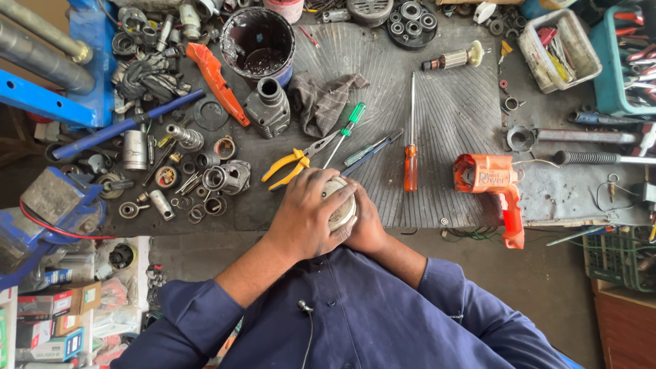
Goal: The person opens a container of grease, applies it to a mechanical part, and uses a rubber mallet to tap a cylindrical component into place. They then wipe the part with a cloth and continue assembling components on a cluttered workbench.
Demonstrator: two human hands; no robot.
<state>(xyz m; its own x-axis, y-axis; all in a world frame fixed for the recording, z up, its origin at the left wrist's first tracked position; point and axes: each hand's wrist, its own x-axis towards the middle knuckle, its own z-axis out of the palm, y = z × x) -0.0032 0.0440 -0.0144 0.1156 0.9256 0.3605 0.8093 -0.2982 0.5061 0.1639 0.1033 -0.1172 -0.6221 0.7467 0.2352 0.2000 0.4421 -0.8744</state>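
**Both hands on round metal part at bench edge**

Your left hand (304,215) wraps over a pale round metal part (342,208); right hand (365,225) cups it from the other side, at the near edge of the surface (451,116). Just beyond: yellow pliers (287,167), green-handled screwdriver (347,130), orange-handled screwdriver (410,154). Orange drill housing (495,188) lies to the right, well apart. Black bucket (258,42) at the far side.

Ribbed matt rubber mat (451,102), glossy orange plastic housing (488,178).

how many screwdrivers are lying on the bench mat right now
3: a green-handled screwdriver beside the yellow pliers, a dark one just right, an orange-handled one mid-mat. Clutter may hide more.
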